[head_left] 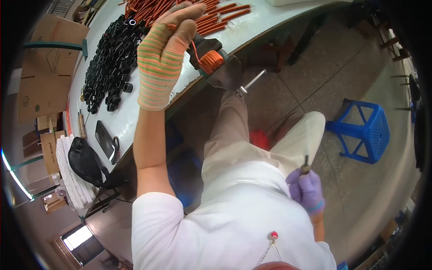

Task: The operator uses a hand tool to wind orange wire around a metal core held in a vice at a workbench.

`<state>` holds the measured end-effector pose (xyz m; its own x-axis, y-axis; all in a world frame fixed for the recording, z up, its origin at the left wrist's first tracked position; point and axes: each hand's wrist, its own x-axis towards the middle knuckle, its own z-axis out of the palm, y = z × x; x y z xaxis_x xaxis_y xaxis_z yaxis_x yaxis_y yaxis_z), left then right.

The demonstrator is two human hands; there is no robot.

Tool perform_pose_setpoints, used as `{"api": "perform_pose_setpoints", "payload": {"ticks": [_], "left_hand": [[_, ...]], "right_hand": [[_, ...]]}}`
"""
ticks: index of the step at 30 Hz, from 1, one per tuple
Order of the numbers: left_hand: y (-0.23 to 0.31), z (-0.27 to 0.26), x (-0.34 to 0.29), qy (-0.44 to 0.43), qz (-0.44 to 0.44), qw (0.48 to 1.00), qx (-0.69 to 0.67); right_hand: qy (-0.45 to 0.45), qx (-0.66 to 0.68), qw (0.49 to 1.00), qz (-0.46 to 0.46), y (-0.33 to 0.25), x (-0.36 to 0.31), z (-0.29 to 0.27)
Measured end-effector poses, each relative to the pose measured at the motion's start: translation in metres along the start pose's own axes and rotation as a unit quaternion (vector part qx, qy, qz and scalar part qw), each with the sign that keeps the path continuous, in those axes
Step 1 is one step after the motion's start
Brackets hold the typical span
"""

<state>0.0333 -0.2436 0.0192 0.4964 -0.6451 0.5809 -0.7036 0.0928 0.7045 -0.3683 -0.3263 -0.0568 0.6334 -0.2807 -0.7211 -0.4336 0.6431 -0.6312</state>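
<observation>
So the left hand (161,58), in a striped orange-and-green knit glove, was stretched out over the white surface (189,74), right by the winding fixture (211,56) bolted at the surface's edge. The copper coil (211,61) sat on that fixture, just to the right of the gloved palm and a bit below the fingertips. The fingers were curled over toward the top of the fixture, but I honestly couldn't tell if the grip had closed on anything, since the back of the glove hid it. A steel shaft (252,82) stuck out of the fixture, past the surface edge.

The right hand (307,189), in a purple glove, was well away from the fixture, down by the person's lap, with its grip wrapped tight around a small rod-like tool (306,163) pointing up.

Beyond the fixture lay a heap of copper-wound rods (211,15), and left of it a big pile of black plastic bobbins (112,58). A blue stool (362,130) stood on the floor.
</observation>
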Motion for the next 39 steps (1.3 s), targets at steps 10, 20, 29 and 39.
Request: {"api": "perform_pose_setpoints", "payload": {"ticks": [10,20,29,39], "left_hand": [[-0.007,0.008,0.011,-0.061,-0.094,0.993,0.03],[0.049,-0.017,-0.004,-0.185,0.147,0.942,0.239],[0.049,0.018,-0.04,-0.143,0.234,0.886,0.374],[0.041,0.018,-0.046,-0.057,0.275,0.889,0.363]], "right_hand": [[-0.236,-0.141,0.949,-0.154,-0.102,0.094,0.093],[-0.111,-0.352,0.874,-0.315,-0.04,0.04,0.048],[0.035,-0.306,0.942,-0.133,0.022,0.004,-0.014],[0.266,-0.195,0.942,0.07,0.089,-0.005,-0.055]]}}
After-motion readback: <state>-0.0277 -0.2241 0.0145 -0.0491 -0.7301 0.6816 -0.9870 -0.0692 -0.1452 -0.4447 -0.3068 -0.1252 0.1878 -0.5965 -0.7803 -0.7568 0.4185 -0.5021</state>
